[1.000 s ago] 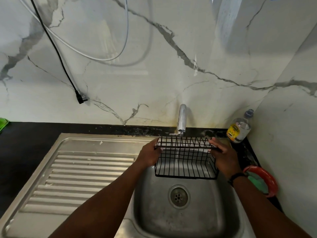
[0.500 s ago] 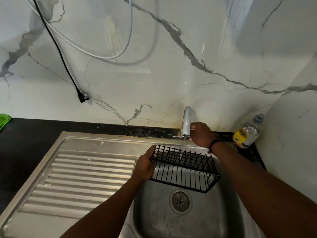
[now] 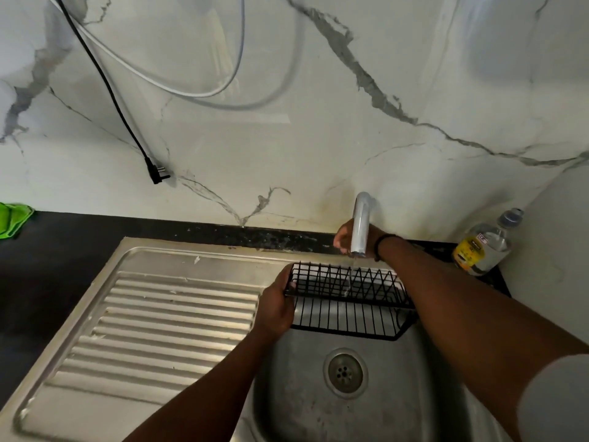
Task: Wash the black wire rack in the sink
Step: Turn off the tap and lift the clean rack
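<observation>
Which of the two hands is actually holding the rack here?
The left hand grips the black wire rack by its left end; the right hand is up behind the tap.

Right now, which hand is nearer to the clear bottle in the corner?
Right. The right hand is behind the tap, a short way left of the bottle; the left hand grips the rack's far left end.

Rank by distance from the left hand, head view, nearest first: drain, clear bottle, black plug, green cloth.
From the left hand, which grips the rack's left end:
1. Drain, in the basin, just below and right.
2. Black plug, up on the wall, to the left.
3. Clear bottle, right back corner.
4. Green cloth, far left counter edge.
</observation>
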